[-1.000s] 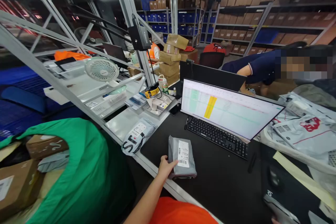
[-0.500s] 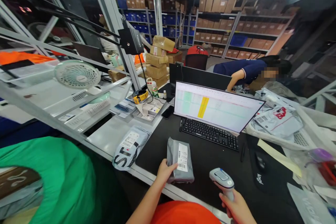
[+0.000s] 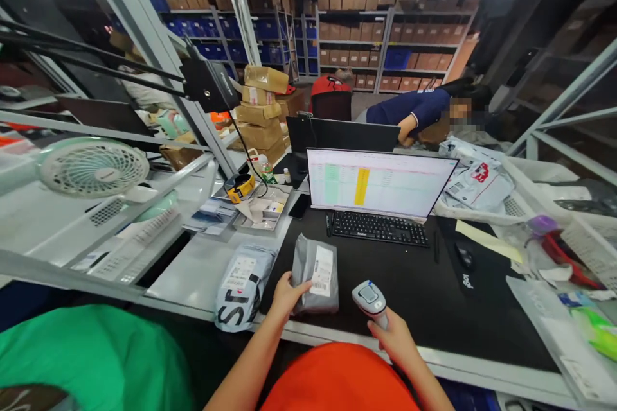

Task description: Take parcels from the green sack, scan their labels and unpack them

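Note:
A grey plastic mailer parcel [image 3: 315, 273] with a white barcode label rests on the black desk mat [image 3: 366, 263]. My left hand [image 3: 289, 294] grips its lower left side, thumb on top near the label. In my right hand [image 3: 393, 331] is a grey-white handheld barcode scanner [image 3: 369, 298], held by its handle with the head tilted toward the parcel. Left of the parcel lies another mailer bag [image 3: 243, 286] with large black letters and a shipping label. Behind both hands stands a monitor [image 3: 380, 183] showing a spreadsheet, with a black keyboard [image 3: 380, 228] below it.
A white basket [image 3: 518, 209] piled with mailers stands at right, near a mouse [image 3: 463, 255]. A shallow box [image 3: 263, 209] with papers and a phone [image 3: 299, 206] lie left of the monitor. A green bag [image 3: 96, 359] bulges at lower left. A co-worker [image 3: 414, 109] bends over behind the monitor.
The camera view has turned right, so most things sit further left. The scanner has come a little nearer the parcel. Both hands keep their holds.

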`<state>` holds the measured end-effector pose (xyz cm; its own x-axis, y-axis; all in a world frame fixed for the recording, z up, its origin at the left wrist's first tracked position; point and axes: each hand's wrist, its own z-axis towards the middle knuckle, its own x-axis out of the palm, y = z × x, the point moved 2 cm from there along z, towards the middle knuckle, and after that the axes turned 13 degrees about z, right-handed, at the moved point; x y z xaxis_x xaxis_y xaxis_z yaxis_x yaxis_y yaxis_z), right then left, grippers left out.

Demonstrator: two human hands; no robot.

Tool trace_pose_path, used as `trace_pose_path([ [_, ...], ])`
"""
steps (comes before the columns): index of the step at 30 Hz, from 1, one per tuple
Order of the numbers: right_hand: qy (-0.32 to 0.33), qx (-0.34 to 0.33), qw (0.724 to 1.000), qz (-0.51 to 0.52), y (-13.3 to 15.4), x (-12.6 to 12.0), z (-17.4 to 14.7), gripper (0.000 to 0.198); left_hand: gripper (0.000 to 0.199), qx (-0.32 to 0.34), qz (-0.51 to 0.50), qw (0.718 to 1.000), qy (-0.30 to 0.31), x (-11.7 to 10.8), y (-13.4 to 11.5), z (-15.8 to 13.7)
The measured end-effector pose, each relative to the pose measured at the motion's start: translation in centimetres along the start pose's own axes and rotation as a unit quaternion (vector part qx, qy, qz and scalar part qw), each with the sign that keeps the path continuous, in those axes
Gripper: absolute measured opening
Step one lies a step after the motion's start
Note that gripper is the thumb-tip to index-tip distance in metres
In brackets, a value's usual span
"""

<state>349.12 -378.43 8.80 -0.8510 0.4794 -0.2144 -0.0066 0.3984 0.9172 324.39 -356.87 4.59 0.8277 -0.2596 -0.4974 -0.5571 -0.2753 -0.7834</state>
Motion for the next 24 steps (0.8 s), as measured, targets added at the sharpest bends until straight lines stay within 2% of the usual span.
trace_pose_path([
  [2,-0.001,0.015,1.0,0.013,-0.9,0.7,-0.7,0.036,0.083,0.007,-0.1,0.995,0.027,-0.8,-0.8,0.1],
  [5,-0.013,0.033,0.999,0.017,-2.2,0.7,-1.6,0.045,0.079,0.023,-0.222,0.971,0.087,-1.7,-2.0,-0.2],
  [10,-0.064,0.065,0.996,0.003,-2.6,-1.0,-3.0,0.049,0.08,0.052,-0.331,0.931,0.142,-2.4,-3.1,-0.7],
  [13,-0.053,0.079,0.995,-0.017,-1.1,-1.3,-4.1,0.049,0.074,0.044,-0.396,0.901,0.172,-1.4,-2.9,-0.9],
  [17,-0.024,0.049,0.998,-0.044,1.7,-0.5,-4.9,0.042,0.07,0.02,-0.473,0.864,0.17,1.3,-1.5,-1.2],
  [19,-0.002,0.028,0.997,-0.067,2.5,-0.2,-4.7,0.042,0.063,-0.034,-0.488,0.858,0.156,2.7,-0.2,-1.6],
  [22,0.016,0.026,0.995,-0.091,2.5,-0.3,-3.8,0.048,0.042,-0.201,-0.489,0.842,0.109,4.5,2.0,-2.5],
  [24,0.031,0.027,0.995,-0.096,2.0,-0.6,-2.9,0.053,0.031,-0.238,-0.482,0.838,0.096,5.4,2.9,-2.9],
])
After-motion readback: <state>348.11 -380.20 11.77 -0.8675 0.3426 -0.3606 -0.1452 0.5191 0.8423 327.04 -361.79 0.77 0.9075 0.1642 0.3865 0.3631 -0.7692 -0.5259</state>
